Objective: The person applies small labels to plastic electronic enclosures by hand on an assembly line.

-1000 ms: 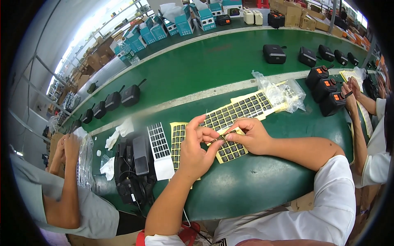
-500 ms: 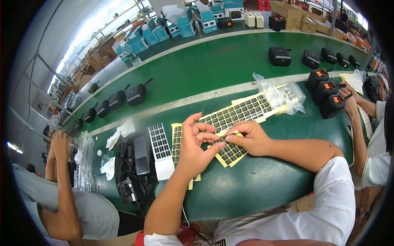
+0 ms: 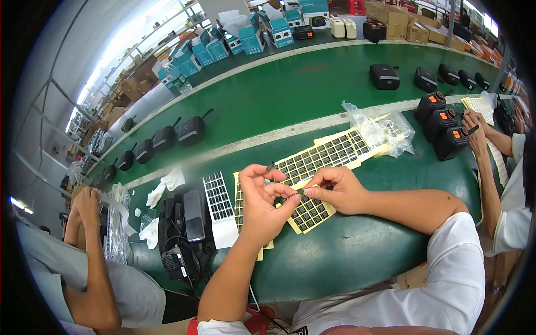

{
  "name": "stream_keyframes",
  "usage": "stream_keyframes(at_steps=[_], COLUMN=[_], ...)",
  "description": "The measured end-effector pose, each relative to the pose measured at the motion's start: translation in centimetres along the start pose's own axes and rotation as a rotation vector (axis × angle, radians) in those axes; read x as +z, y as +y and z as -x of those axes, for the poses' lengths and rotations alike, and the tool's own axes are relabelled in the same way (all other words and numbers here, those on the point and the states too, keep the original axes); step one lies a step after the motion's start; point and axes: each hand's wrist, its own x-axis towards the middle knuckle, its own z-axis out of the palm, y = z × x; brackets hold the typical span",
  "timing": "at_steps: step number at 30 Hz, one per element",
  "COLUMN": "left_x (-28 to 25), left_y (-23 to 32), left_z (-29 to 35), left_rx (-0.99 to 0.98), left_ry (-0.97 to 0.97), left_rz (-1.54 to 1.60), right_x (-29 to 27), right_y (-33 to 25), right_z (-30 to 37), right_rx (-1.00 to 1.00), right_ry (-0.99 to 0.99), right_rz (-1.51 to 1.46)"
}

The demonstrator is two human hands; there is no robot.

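Note:
My left hand (image 3: 260, 207) and my right hand (image 3: 341, 191) meet over the table, thumbs and fingertips pinched together around a tiny dark piece (image 3: 301, 192), partly hidden by the fingers. Another small black pad (image 3: 271, 166) sticks up at a raised fingertip of my left hand. Just below the fingers is a small yellow-backed sheet of black rectangular pads (image 3: 310, 216). Beyond my hands a longer yellow sheet of the same pads (image 3: 335, 152) lies flat. Left of my left hand are a partly covered yellow sheet (image 3: 239, 196) and a white sheet with black pads (image 3: 219, 196).
Crumpled clear plastic (image 3: 399, 131) lies at the long sheet's right end. Several black devices with orange buttons (image 3: 449, 142) stand at right. A black device with cables (image 3: 178, 259) sits at left. Black cases (image 3: 191, 129) ride the green conveyor belt (image 3: 268, 89). Co-workers sit on both sides.
The black cases on the belt have shifted slightly right. My fingers have moved a little, and the dark piece at my raised left fingertip shows more. The small sheet has shifted slightly down.

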Motion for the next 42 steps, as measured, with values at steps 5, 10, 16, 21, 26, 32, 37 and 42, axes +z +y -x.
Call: stream_keyframes(at_steps=[5, 10, 16, 21, 26, 32, 37, 42], left_x=[0.0, 0.1, -0.2, -0.8, -1.6, -2.2, -2.2, -2.2], left_y=[0.4, -0.1, -0.2, 0.2, 0.2, 0.0, 0.1, 0.1], left_z=[0.3, 0.4, 0.2, -0.5, -0.4, -0.6, -0.9, -1.1], left_rx=[-0.026, -0.042, -0.047, -0.072, -0.082, -0.087, -0.096, -0.064], left_ry=[-0.020, -0.022, -0.023, -0.008, -0.074, -0.038, -0.002, 0.052], left_rz=[-0.030, 0.020, 0.015, -0.020, -0.019, 0.081, 0.165, 0.161], right_x=[0.1, 0.1, 0.1, -0.2, 0.0, 0.1, -0.2, -0.2], right_y=[-0.1, 0.0, -0.1, 0.3, 0.4, 0.9, 0.9, 0.0], right_z=[0.0, -0.1, -0.1, -0.3, -0.7, -0.7, -0.8, -1.2], right_rx=[-0.021, -0.061, -0.069, -0.026, 0.066, 0.024, 0.036, -0.024], right_ry=[-0.036, -0.067, -0.071, -0.035, 0.003, -0.011, -0.027, -0.033], right_rz=[-0.031, -0.033, -0.029, -0.079, -0.069, -0.085, -0.020, 0.047])
